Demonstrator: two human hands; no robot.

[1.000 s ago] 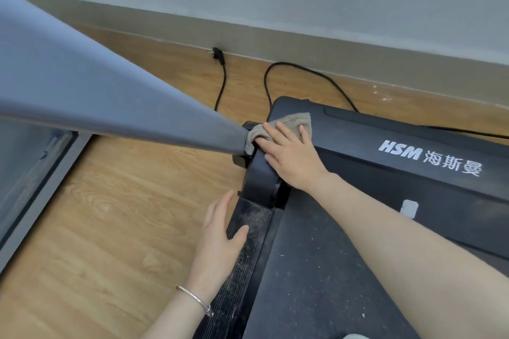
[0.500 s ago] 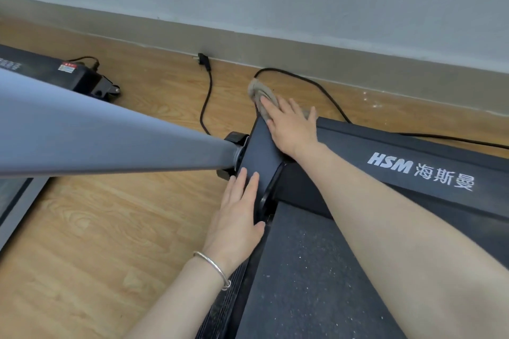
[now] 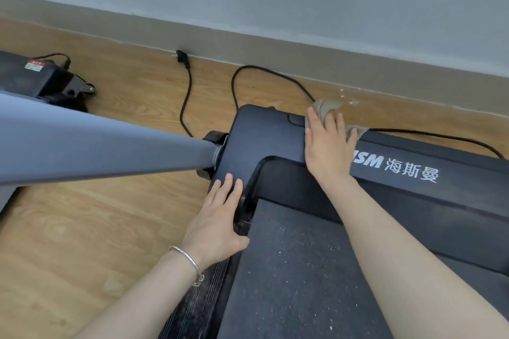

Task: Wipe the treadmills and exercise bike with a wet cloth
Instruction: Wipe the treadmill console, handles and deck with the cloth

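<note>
A black treadmill (image 3: 270,135) lies low on the wood floor, its motor cover lettered in white, its dusty belt (image 3: 297,270) running toward me. My right hand (image 3: 327,146) lies flat with straight fingers on a beige cloth (image 3: 323,107) at the cover's far edge; most of the cloth is hidden under the hand. My left hand (image 3: 217,220), a silver bangle on its wrist, rests flat on the cover's left corner beside the belt. A grey upright (image 3: 91,143) joins the treadmill at the left.
A black power cord (image 3: 186,96) and its plug (image 3: 182,57) lie on the floor behind the treadmill, near the beige baseboard. A second cable (image 3: 440,136) trails right. Another black machine base (image 3: 41,77) sits at the far left.
My right hand has slid the cloth rightward along the cover's far edge, from the left corner toward the lettering. My left hand stays on the left corner.
</note>
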